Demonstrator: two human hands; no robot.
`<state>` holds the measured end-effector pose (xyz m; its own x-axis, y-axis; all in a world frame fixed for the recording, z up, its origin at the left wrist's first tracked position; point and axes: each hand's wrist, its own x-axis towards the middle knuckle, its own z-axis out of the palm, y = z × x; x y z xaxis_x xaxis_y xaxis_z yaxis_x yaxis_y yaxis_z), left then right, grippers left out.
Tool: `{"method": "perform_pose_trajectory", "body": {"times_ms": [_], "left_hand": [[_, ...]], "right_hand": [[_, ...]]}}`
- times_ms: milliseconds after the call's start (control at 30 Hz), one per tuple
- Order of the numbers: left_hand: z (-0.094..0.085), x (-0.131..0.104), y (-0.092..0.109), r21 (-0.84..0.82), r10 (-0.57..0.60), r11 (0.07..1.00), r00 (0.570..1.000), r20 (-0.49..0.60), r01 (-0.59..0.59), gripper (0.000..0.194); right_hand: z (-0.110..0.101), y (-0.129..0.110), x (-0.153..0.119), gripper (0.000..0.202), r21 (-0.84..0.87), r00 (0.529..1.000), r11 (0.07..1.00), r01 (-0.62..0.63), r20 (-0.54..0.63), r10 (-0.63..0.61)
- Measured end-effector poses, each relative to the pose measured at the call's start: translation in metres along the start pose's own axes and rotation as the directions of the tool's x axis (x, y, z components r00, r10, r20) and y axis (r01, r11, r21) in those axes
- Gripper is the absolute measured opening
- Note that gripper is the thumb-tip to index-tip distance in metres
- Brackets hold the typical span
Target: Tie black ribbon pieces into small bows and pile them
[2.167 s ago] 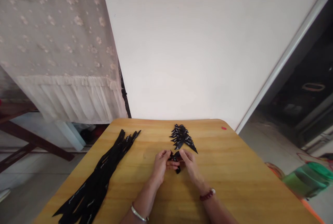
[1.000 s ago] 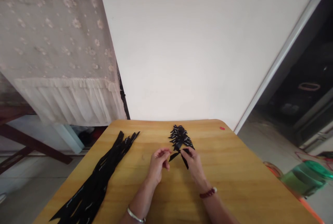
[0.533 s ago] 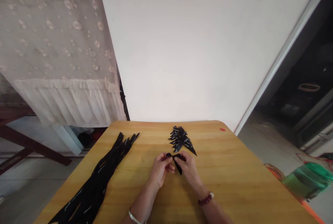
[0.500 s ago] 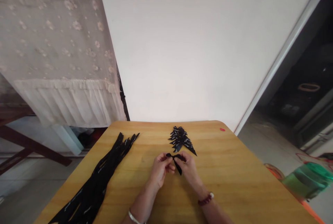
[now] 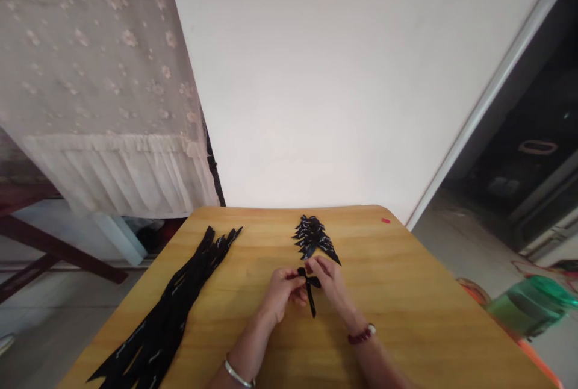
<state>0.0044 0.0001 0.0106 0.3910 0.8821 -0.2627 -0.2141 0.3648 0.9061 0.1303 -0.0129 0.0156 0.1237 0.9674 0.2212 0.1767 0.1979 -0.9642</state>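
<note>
A black ribbon bow (image 5: 310, 284) is held between my two hands above the table, one tail hanging down toward me. My left hand (image 5: 285, 290) pinches it from the left side. The fingers of my right hand (image 5: 326, 276) are closed at its upper right, partly hiding the loops. Just beyond my hands lies a stack of black ribbon bows (image 5: 311, 235) with white lettering, their pointed tails fanned out. On the left side of the table rests a long bundle of black ribbon strips (image 5: 178, 298), also marked in white.
The wooden table (image 5: 397, 304) meets a white wall panel (image 5: 316, 88) at its far edge. Near the far right corner lies a small red object (image 5: 385, 220). A green translucent container (image 5: 526, 304) stands beyond the table's right side. A floral curtain (image 5: 112, 82) hangs at left.
My right hand has shifted slightly up and regripped the bow near its top. The bow has turned, and its tail now hangs more upright. The bundle and stack lie as before.
</note>
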Motion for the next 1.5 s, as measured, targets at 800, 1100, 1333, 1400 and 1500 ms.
{"method": "perform_pose_trajectory", "body": {"times_ms": [800, 1100, 1333, 1400, 1500], "left_hand": [[-0.0008, 0.0014, -0.0049, 0.21, 0.002, 0.978, 0.997, 0.081, -0.019, 0.016], [-0.0005, 0.0015, -0.0016, 0.068, 0.044, 0.997, 0.999, 0.006, -0.044, 0.021], [-0.0056, 0.0053, 0.0009, -0.135, 0.074, 0.987, 0.99, -0.12, -0.09, 0.026], [-0.0041, 0.0043, 0.0012, -0.132, 0.09, 0.986, 0.988, -0.125, -0.106, 0.027], [-0.0024, 0.0025, 0.0012, -0.097, 0.096, 0.99, 0.989, -0.11, -0.106, 0.027]], "right_hand": [[0.0081, -0.0004, -0.0058, 0.02, 0.26, 0.962, 0.929, -0.263, 0.001, 0.272], [0.0065, 0.0014, -0.0038, 0.035, 0.314, 0.953, 0.908, -0.278, -0.027, 0.301], [0.0057, -0.0011, -0.0008, 0.046, 0.249, 0.966, 0.935, -0.252, 0.003, 0.26], [0.0073, -0.0016, -0.0019, 0.038, 0.189, 0.986, 0.968, -0.163, 0.005, 0.165], [0.0092, -0.0011, -0.0026, 0.028, 0.093, 0.997, 0.992, -0.082, -0.006, 0.082]]}}
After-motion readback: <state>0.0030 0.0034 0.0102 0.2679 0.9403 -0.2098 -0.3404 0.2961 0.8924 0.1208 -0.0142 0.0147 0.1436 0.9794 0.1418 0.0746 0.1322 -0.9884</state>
